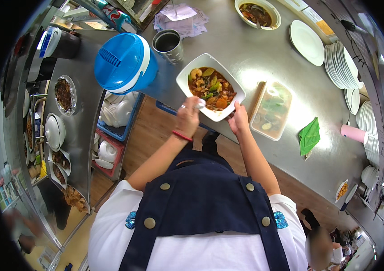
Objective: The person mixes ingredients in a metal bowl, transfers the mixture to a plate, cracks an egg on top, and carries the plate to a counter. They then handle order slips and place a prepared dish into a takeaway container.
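A white square bowl (212, 116) holds a saucy dish (213, 88) with shrimp, carrot slices and green vegetables. It is at the near edge of the steel counter. My right hand (239, 119) grips its near right corner, thumb on the rim. At the near left rim, my left hand (187, 118), a little blurred, is closed on a small white wad (200, 104) that looks like tissue or cloth; its fingers are partly hidden. A lidded plastic container (272, 110) with food inside sits to the right of the bowl.
Left of the bowl stand a metal cup (168, 44) and a blue cooler jug (120, 63). Farther off are paper slips (182, 20) and a soup bowl (259, 14). A green cloth (309, 135), an oval plate (306, 41) and stacked plates (342, 65) lie rightward. Dish crates (119, 131) sit below left.
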`<state>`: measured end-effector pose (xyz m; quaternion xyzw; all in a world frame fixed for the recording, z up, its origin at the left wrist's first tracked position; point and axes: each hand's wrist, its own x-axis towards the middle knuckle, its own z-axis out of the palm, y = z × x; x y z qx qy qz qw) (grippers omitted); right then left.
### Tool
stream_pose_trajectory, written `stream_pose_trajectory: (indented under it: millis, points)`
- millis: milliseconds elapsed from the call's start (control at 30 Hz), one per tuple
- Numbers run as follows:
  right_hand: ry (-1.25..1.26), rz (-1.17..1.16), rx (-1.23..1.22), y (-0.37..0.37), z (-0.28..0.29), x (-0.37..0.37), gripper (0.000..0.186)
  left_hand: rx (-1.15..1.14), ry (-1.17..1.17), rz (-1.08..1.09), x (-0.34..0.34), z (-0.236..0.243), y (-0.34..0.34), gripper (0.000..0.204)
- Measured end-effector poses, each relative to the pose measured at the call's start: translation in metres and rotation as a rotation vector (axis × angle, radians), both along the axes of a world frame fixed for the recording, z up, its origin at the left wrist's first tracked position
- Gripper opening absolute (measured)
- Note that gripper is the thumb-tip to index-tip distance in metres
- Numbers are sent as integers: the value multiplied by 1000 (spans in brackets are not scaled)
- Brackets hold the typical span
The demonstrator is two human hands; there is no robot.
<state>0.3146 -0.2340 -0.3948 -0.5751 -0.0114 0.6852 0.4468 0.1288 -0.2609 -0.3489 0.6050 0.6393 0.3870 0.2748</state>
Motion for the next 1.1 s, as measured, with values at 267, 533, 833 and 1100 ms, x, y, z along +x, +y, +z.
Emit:
stream_pose_trajectory:
  millis: [267, 533, 833, 1100]
  points:
    - [80, 255, -47, -3, 4, -6, 59, 79, 506, -467, -23, -15, 0, 37]
    - [144, 180, 2, -14, -6, -18, 57, -225, 348, -186, 13, -1, -6, 40]
    - [283, 350, 32, -25, -13, 21, 75, -474, -1420, 287, -3, -9, 9, 24]
    - [220, 366, 277, -47, 77, 18, 30, -664, -1820, -78, -11, 60, -12, 25]
